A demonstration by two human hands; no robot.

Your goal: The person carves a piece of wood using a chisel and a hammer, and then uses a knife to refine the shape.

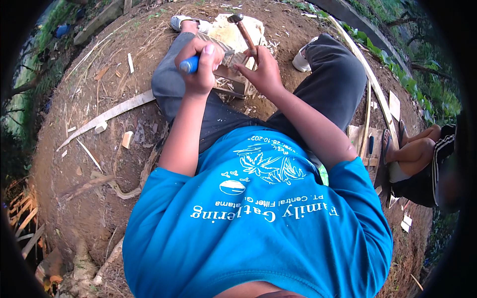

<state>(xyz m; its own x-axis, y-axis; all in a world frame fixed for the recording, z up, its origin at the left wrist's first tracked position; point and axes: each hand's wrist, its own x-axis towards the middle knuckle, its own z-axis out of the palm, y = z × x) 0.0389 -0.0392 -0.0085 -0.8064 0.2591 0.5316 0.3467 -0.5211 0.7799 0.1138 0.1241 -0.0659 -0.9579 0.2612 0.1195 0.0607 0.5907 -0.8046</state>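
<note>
My left hand [202, 62] is closed around the blue handle [189, 65] of a tool whose working end is hidden behind my fingers. My right hand [265, 72] grips a hammer [244, 35] by its wooden handle, with the dark metal head pointing up and away from me. Just below and between both hands lies a wooden workpiece [231, 74], made of flat boards, partly covered by my left hand. Behind it, a pale wood slab [251, 29] rests on the ground between my feet.
Wood chips and offcuts [127, 139] litter the dirt, with a long curved strip [112, 113] at left. Long battens [365, 69] lie at right. A seated person's legs [415, 149] are at far right, beside a dark-handled tool [371, 144] on boards.
</note>
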